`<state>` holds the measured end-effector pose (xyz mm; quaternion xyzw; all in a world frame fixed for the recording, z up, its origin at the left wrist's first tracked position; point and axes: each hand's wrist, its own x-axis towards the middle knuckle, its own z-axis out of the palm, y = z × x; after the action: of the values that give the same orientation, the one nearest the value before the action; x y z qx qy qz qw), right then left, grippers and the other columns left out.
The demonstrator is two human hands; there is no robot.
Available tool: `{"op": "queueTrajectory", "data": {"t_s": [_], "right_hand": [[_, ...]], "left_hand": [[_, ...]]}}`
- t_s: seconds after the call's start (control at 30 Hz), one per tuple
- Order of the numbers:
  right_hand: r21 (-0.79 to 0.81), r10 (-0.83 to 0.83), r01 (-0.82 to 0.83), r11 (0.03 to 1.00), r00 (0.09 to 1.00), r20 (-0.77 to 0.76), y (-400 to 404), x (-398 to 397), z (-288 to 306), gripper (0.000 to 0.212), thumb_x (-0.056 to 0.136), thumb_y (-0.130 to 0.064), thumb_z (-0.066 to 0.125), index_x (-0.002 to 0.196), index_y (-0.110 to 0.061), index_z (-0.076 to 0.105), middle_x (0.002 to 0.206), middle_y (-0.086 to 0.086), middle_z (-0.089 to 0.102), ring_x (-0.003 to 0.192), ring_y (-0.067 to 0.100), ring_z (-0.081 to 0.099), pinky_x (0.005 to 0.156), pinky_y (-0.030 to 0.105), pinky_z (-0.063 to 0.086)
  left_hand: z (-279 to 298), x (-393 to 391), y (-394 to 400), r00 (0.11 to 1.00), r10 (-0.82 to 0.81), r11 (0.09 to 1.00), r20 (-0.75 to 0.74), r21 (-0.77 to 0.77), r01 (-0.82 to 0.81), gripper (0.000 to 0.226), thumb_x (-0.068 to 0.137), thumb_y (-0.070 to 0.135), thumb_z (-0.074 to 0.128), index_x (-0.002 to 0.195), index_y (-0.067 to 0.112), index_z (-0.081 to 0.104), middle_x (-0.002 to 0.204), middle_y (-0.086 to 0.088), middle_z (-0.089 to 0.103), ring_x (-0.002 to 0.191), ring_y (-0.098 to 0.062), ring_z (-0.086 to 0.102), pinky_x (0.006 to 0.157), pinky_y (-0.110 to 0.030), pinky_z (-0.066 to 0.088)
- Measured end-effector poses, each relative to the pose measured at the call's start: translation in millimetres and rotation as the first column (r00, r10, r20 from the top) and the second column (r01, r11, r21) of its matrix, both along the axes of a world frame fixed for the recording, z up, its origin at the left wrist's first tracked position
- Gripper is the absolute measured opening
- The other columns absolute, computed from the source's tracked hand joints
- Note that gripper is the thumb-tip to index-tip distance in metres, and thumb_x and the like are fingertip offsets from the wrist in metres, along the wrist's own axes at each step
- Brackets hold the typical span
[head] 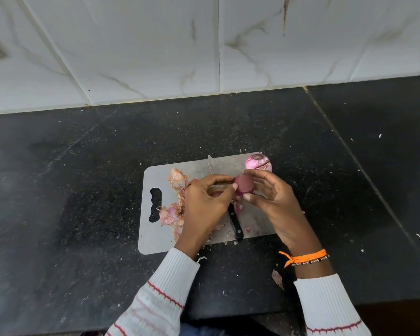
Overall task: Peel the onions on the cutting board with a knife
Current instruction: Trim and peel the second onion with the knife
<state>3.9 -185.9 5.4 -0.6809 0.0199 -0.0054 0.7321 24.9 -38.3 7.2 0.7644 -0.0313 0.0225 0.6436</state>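
Both hands hold a small purple onion above the steel cutting board. My right hand grips it from the right with thumb and fingers. My left hand pinches its left side with fingertips. A second onion, pink and partly peeled, rests at the board's far right corner. The knife lies on the board under my hands, its blade tip pointing away and its black handle toward me; neither hand holds it.
Loose onion skins are piled on the left half of the board near its handle slot. Small scraps dot the black stone counter. A white tiled wall rises behind the counter.
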Motion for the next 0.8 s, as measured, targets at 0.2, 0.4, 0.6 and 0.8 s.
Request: {"op": "queueTrajectory", "data": {"t_s": [0.2, 0.4, 0.6, 0.8], "right_hand": [[-0.056, 0.005, -0.005, 0.998, 1.000, 0.006, 0.0, -1.6, 0.9, 0.047, 0.075, 0.011, 0.068, 0.111, -0.018, 0.062, 0.112, -0.004, 0.066, 0.105, 0.003, 0.062, 0.086, 0.020, 0.051], [-0.064, 0.005, -0.004, 0.998, 1.000, 0.013, -1.7, -2.0, 1.1, 0.049, 0.074, 0.013, 0.068, 0.106, -0.023, 0.063, 0.111, -0.004, 0.067, 0.106, 0.005, 0.062, 0.085, 0.020, 0.051], [-0.057, 0.011, -0.010, 0.998, 1.000, 0.017, -0.6, -0.9, 0.3, 0.047, 0.073, 0.014, 0.068, 0.105, -0.021, 0.064, 0.109, -0.001, 0.068, 0.105, 0.009, 0.063, 0.088, 0.025, 0.052], [-0.091, 0.016, -0.015, 0.996, 1.000, 0.013, 0.1, -1.1, -0.2, 0.047, 0.073, 0.014, 0.068, 0.107, -0.018, 0.064, 0.109, -0.003, 0.067, 0.105, 0.005, 0.062, 0.086, 0.021, 0.051]], "left_hand": [[2.2, 0.7, -2.8, 0.998, 0.041, 0.996, 0.038, 0.081, -0.044, 0.010, 0.077, 0.006, 0.073, 0.085, 0.012, 0.075, 0.077, 0.005, 0.072, 0.068, -0.005, 0.069, 0.066, -0.021, 0.056], [3.3, 0.8, -0.4, 1.000, 0.020, 1.000, -0.014, 0.016, -0.019, 0.015, 0.079, 0.001, 0.069, 0.080, 0.014, 0.075, 0.075, -0.002, 0.073, 0.069, -0.016, 0.069, 0.071, -0.035, 0.058], [5.5, 0.6, -0.6, 0.999, 0.023, 1.000, -0.042, 0.009, -0.023, 0.011, 0.078, 0.006, 0.074, 0.077, 0.017, 0.075, 0.074, -0.001, 0.073, 0.070, -0.017, 0.070, 0.070, -0.038, 0.059], [3.4, 1.0, -1.1, 1.000, 0.015, 0.998, 0.010, 0.068, -0.016, 0.013, 0.076, 0.002, 0.073, 0.078, 0.014, 0.075, 0.069, 0.008, 0.070, 0.061, -0.003, 0.065, 0.062, -0.021, 0.054]]}}
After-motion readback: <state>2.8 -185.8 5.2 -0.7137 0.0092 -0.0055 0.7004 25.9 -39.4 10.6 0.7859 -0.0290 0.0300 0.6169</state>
